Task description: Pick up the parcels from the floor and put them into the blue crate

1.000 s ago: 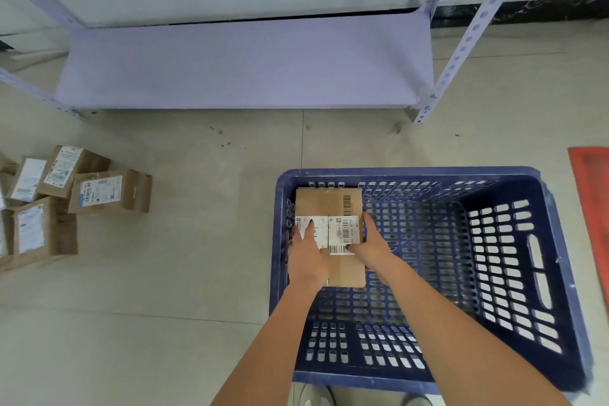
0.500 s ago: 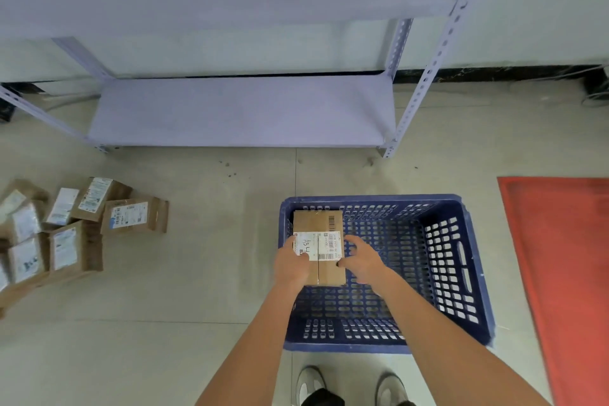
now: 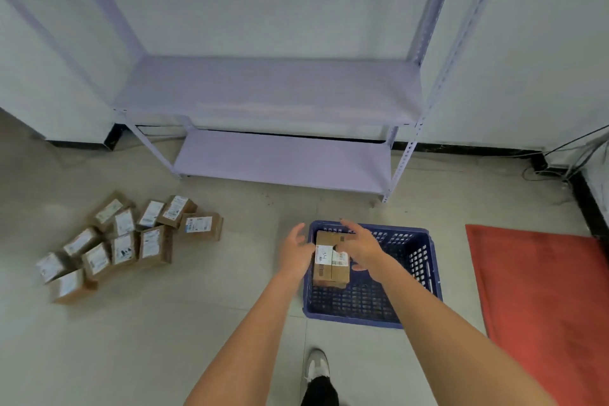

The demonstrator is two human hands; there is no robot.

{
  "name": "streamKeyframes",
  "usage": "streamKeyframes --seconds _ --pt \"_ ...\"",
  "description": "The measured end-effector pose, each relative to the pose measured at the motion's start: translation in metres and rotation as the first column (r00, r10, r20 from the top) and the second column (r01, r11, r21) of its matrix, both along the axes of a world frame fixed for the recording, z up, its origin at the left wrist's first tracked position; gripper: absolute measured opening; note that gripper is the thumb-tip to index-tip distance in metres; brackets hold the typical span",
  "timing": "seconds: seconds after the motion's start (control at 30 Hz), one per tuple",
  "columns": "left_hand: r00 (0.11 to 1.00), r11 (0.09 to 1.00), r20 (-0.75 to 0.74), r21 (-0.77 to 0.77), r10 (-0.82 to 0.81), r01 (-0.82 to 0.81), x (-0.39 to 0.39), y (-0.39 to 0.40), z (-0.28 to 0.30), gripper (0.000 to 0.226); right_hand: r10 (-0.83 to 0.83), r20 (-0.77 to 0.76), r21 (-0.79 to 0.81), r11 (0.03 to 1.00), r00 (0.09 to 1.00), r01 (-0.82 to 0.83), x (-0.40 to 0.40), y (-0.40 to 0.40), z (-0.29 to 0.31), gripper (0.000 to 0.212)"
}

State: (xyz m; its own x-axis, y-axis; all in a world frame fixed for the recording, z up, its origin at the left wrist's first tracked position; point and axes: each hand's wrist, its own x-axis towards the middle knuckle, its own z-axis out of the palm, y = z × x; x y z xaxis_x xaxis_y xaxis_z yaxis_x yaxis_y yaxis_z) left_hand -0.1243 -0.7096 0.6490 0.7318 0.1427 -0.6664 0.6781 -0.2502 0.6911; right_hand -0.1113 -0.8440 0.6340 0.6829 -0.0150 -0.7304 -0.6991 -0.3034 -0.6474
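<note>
Head view: parcel (image 3: 330, 260) hugs blue crate (image 3: 425, 270) left wall.

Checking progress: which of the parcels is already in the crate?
Only the parcel with the handwritten label, lying in the blue crate against its left wall; all the other parcels lie heaped on the floor.

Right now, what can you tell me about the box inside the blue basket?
The parcel is a brown cardboard box with a white barcode label across its top. It lies flat at the left side of the blue crate, against the wall. The left hand and right hand hover open over it; neither grips it.
</note>
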Motion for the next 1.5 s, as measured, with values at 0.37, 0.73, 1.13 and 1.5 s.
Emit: streamKeyframes --seconds 0.37,0.73,1.13,1.5 --pt "0.984 0.99 0.113 0.018 0.14 -0.143 -0.073 0.146 0.059 0.065 0.301 0.077 -0.019 0.954 0.951 -0.3 -0.035 0.134 0.078 0.073" --pt "0.965 0.97 0.141 0.071 0.22 -0.231 -0.07 0.398 0.065 0.065 0.367 0.036 0.003 0.93 0.93 -0.367 -0.02 0.376 0.093 0.085" --pt "0.97 0.971 -0.018 0.002 0.241 -0.241 -0.013 0.573 0.004 0.072 0.393 -0.084 0.063 0.919 0.916 -0.388 0.036 0.556 0.033 0.089" --pt "0.964 0.972 -0.127 -0.017 0.232 -0.236 0.069 0.647 -0.11 0.07 0.377 -0.256 0.047 0.925 0.89 -0.378 0.124 0.638 -0.092 0.084"
